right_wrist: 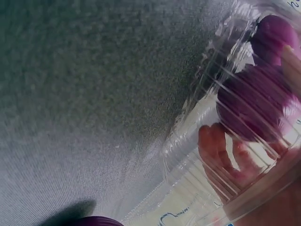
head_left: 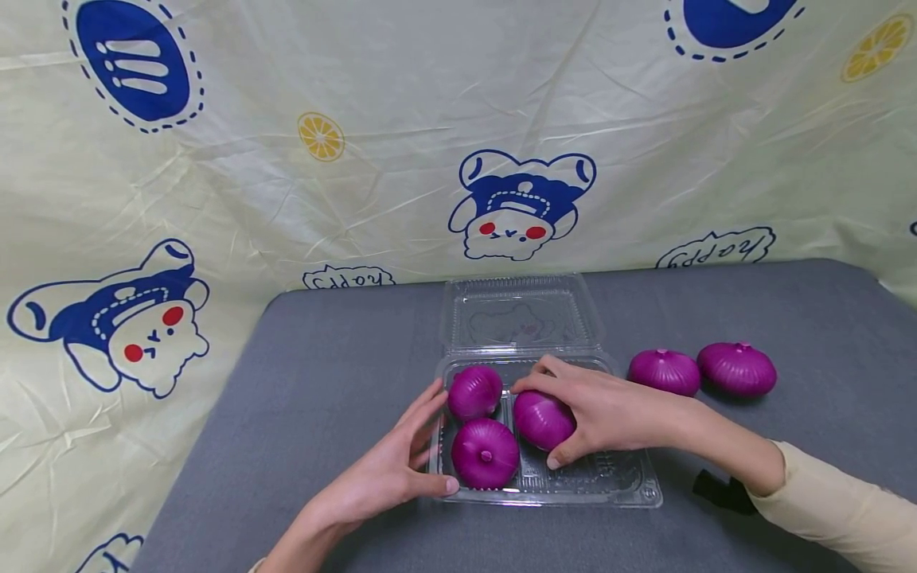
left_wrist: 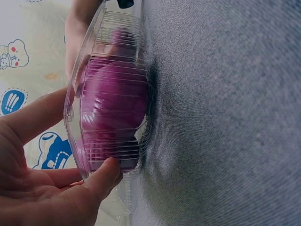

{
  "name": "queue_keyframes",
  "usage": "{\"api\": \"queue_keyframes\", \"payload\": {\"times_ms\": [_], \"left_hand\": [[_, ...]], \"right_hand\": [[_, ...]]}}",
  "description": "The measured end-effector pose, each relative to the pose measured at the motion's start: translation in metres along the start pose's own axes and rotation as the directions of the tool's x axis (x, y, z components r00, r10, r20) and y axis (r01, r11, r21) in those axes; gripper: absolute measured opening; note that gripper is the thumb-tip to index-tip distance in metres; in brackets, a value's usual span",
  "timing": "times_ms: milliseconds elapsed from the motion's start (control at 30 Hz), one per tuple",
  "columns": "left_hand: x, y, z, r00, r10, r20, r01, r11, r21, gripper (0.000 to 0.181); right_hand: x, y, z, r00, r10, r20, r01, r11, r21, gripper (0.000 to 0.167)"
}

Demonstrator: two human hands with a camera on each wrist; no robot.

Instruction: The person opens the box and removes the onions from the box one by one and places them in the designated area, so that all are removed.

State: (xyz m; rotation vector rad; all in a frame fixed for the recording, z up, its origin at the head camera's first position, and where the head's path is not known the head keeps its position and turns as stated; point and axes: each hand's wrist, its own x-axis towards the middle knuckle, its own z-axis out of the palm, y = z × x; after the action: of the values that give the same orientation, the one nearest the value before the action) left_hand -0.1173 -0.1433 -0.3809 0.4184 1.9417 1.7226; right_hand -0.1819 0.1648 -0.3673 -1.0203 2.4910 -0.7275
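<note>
A clear plastic container stands on the grey table with its lid folded back. Two purple onions sit in its left part, one behind the other. My right hand curls its fingers and thumb round a third onion inside the container, just right of those two. My left hand touches the container's left side, fingers spread; in the left wrist view the hand has its thumb against the ribbed wall. Through the clear wall the right wrist view shows the right hand beside an onion.
Two more purple onions lie on the table to the right of the container, close together. A black object is under the right forearm. Behind the table hangs a printed pale cloth.
</note>
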Motion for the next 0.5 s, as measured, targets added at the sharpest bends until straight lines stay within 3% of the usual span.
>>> {"api": "queue_keyframes", "payload": {"times_ms": [500], "left_hand": [[0.0, 0.0, 0.0, 1.0, 0.001, -0.003, -0.001, 1.0, 0.0, 0.097]], "right_hand": [[-0.019, -0.007, -0.002, 0.988, 0.039, -0.148, -0.034, 0.999, 0.04, 0.073]]}}
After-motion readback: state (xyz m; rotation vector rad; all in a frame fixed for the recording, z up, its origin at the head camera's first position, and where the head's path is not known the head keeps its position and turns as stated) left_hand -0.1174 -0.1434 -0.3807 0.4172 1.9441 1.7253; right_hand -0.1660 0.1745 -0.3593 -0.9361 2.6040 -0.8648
